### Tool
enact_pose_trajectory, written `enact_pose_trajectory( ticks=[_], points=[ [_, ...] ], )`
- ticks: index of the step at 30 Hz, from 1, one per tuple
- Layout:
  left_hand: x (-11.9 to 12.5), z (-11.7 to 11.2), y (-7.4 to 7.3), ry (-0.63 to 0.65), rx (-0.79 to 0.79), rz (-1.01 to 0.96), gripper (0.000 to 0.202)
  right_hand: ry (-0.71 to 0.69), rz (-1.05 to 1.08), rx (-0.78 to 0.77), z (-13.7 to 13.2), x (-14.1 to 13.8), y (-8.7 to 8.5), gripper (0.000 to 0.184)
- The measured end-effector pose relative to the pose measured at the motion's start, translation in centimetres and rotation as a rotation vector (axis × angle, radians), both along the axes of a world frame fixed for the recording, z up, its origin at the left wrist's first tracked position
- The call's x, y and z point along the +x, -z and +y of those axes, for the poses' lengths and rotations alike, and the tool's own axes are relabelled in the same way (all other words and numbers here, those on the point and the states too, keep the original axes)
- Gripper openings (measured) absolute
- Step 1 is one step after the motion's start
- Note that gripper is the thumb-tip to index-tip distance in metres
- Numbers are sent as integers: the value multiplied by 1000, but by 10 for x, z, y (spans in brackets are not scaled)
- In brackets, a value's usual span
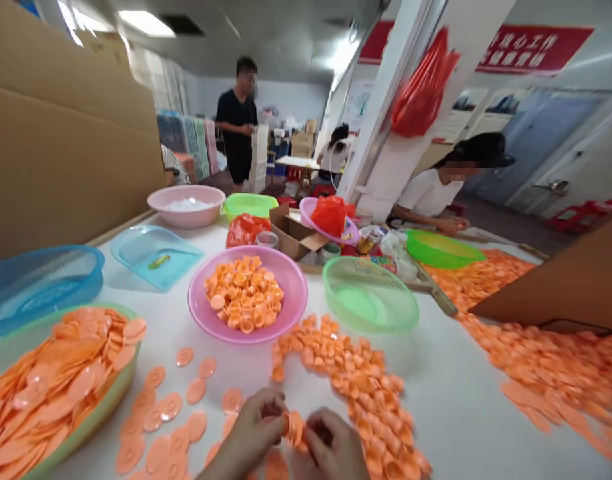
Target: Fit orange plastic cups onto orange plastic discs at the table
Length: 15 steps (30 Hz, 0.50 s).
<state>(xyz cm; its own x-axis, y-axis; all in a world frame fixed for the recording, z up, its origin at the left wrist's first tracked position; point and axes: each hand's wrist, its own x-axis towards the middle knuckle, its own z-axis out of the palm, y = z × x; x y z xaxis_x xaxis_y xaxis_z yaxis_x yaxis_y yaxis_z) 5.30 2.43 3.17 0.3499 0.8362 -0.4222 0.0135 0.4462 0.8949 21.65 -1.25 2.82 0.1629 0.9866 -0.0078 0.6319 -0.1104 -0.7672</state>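
My left hand (256,430) and my right hand (336,445) meet low in the middle of the head view, fingertips pinched. Between them is a small orange plastic cup-shaped piece (295,427), partly covered by the fingers; whether it is one part or two pressed together, I cannot tell. Just right of my right hand curves a band of small orange plastic cups (369,393) on the white table (451,393). Flat round orange discs (172,405) lie loose to the left of my left hand. Beyond the hands, a pink bowl (199,307) holds a heap of orange cups.
A green basket (129,373) full of discs stands at left. Behind are a blue basket (46,267), a blue scoop tray (181,257), a green colander (371,293) and an open carton (289,230). More orange parts (551,360) spread right, where a co-worker (431,190) sits.
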Motion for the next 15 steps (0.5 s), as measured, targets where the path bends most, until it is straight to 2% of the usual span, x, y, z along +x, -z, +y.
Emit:
enact_pose_trajectory(
  ticks=[2,4,6,8,10,12,14,15],
  points=[
    [-5,-11,-18,-15,-125,-155,25,-31,149,-16,2,-12,-12,14],
    [-15,-3,-42,-25,-125,-280,25,-65,276,45,17,-23,-30,12],
    [-32,24,-64,-90,7,-291,23,-71,389,128,38,-31,-46,17],
    [-53,64,-79,-260,157,-230,22,-56,371,192,58,-35,-50,19],
    [-76,109,-88,-436,312,-104,25,-71,223,213,72,-38,-42,16],
    [-97,145,-95,-509,384,91,35,-119,53,195,78,-40,-24,16],
    [-111,159,-102,-558,461,342,44,-162,-33,172,78,-41,-5,21],
    [-114,156,-104,-583,522,465,44,-168,-45,167,77,-41,3,21]
  ],
)
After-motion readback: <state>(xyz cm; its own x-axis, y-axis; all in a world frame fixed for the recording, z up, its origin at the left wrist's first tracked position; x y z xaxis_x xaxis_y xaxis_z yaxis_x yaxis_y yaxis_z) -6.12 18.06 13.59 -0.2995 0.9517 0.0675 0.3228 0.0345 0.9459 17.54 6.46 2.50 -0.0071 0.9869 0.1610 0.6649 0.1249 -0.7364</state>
